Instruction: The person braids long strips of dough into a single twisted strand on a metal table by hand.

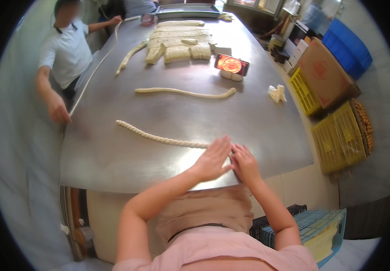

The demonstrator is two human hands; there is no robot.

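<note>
A twisted dough rope (pixel 161 139) lies across the near part of the steel table, its right end hidden by my hands. My left hand (pixel 213 159) rests flat over that end, slightly blurred, with fingers stretched out. Just right of it, my right hand (pixel 244 162) touches the tabletop with bent fingers, close to the rope's covered end. Whether its fingers grip the dough is hidden. Farther up the table, a plain dough strip (pixel 184 92) lies in a shallow wave.
Cut dough slabs (pixel 181 42) and a metal tray (pixel 187 11) occupy the table's (pixel 113 159) far part. A phone (pixel 231 64) leans on dough pieces (pixel 231 75). At left, a co-worker (pixel 68 54) handles a long dough strand (pixel 93 73). Yellow crates (pixel 339 137) stand right.
</note>
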